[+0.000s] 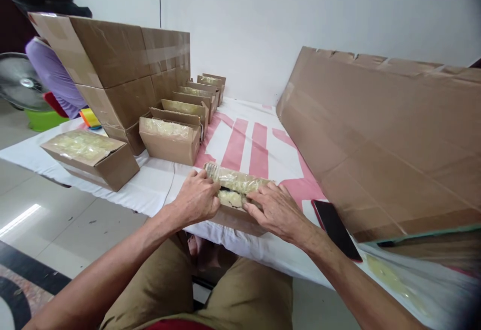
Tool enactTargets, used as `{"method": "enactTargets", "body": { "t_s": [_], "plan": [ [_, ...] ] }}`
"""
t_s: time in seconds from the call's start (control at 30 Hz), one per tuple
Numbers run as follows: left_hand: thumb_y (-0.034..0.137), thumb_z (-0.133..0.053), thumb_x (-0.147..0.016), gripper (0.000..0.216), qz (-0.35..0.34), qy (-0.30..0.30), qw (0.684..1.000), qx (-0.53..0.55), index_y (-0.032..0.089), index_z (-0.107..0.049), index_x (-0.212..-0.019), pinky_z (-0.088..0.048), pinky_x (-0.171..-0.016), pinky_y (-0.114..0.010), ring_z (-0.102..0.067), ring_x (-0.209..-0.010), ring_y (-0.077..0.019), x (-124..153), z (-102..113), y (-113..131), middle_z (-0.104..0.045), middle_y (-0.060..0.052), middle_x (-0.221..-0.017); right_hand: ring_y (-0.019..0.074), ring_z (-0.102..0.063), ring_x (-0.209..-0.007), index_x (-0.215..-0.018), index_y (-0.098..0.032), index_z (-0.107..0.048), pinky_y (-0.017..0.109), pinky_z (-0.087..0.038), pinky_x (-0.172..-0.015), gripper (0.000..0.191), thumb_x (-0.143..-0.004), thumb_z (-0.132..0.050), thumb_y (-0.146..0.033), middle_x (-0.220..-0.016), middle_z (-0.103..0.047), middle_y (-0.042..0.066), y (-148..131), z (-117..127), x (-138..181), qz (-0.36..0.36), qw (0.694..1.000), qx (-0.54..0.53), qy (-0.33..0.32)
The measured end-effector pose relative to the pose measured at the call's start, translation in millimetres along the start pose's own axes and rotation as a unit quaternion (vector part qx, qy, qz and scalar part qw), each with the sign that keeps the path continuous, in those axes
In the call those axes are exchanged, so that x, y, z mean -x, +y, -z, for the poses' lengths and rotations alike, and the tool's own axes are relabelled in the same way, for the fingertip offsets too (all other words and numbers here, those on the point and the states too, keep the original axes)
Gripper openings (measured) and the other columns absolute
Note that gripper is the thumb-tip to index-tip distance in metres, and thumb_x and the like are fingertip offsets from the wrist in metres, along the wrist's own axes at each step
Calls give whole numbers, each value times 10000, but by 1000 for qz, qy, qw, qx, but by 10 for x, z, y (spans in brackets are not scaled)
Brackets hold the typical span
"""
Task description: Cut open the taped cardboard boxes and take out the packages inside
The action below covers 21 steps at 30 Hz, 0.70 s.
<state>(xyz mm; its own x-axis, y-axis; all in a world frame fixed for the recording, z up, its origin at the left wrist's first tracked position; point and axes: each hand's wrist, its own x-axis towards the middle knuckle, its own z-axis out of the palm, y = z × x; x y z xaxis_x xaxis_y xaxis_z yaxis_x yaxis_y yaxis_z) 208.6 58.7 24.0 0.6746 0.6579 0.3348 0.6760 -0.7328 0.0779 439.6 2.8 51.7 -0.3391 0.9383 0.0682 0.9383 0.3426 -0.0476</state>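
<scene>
A small cardboard box [240,219] sits at the table's front edge, right before me. Clear yellowish tape covers its two top flaps, and a narrow dark gap shows between them. At the box's left end, my left hand [200,195] is closed on the flap edges, fingers bent and thumb pressed in. My right hand [276,208] grips the right end, with its fingers curled over the far flap and the thumb on the near one. The fingertips of both hands are partly hidden, as is the inside of the box.
A taped box [93,157] lies at the left, near several open-topped boxes [169,137] in a row. Behind them rises a stack of large cartons [116,54]. A black phone [336,229] and a big cardboard sheet [383,144] are on the right. A person's purple sleeve [56,76] shows far left.
</scene>
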Motion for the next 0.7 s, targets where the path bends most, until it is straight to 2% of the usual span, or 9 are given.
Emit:
{"method": "enactTargets", "body": {
  "t_s": [0.1,0.17,0.27,0.33,0.43,0.53,0.6,0.7],
  "plan": [
    [165,-542,-728,153,-16,-21,999,22,214,-671,-794,-417,-784,-453,-583,-837,-317,-34,31,-46,-674,-97,-693,267,-608,-986,-838,-210,-700,398,-397,-868,138,-887,-664,-334,-937,-694,57,48,-46,-44,-10,997,-70,15],
    [169,-541,-696,267,-21,-13,998,59,223,-704,-900,-424,-825,-459,-578,-851,-311,-41,37,-86,-676,-86,-741,258,-623,-977,-843,-216,-647,390,-424,-870,125,-811,-712,-318,-952,-692,43,93,-88,-55,-17,991,-126,48],
    [166,-532,-661,459,-12,24,992,124,227,-693,-1087,-447,-853,-447,-573,-888,-291,-30,41,-127,-680,-76,-892,253,-637,-948,-876,-231,-578,394,-461,-855,214,-746,-735,-296,-963,-690,34,142,-108,-29,-24,977,-185,107],
    [157,-536,-668,490,6,65,987,145,218,-663,-1138,-461,-834,-430,-569,-886,-275,1,55,-120,-661,-66,-922,256,-649,-967,-928,-239,-583,406,-475,-867,228,-759,-730,-282,-1000,-703,36,152,-67,29,-11,968,-211,136],
    [132,-557,-742,342,16,139,982,127,222,-643,-1061,-466,-884,-454,-575,-888,-264,103,91,-57,-649,-50,-889,232,-668,-942,-1057,-252,-610,396,-497,-871,238,-835,-694,-243,-1008,-717,29,141,45,186,25,955,-243,167],
    [90,-559,-808,242,-13,195,976,101,243,-619,-985,-389,-1095,-529,-614,-986,-256,267,98,15,-679,-41,-949,231,-681,-977,-1156,-255,-606,392,-512,-877,265,-903,-671,-212,-1049,-728,45,110,106,394,77,951,-218,204],
    [60,-555,-811,250,-31,217,970,100,255,-610,-957,-323,-1179,-543,-632,-1056,-245,384,66,41,-694,-31,-989,239,-680,-1008,-1138,-254,-620,395,-507,-869,224,-927,-662,-193,-1084,-733,60,85,78,530,111,954,-170,222],
    [57,-560,-801,235,-28,228,966,122,259,-597,-915,-343,-1177,-523,-654,-1079,-236,520,-8,38,-703,-17,-964,229,-680,-941,-1066,-248,-637,385,-488,-824,165,-941,-623,-142,-1022,-738,57,53,-38,689,127,953,-115,250]
  ]
}}
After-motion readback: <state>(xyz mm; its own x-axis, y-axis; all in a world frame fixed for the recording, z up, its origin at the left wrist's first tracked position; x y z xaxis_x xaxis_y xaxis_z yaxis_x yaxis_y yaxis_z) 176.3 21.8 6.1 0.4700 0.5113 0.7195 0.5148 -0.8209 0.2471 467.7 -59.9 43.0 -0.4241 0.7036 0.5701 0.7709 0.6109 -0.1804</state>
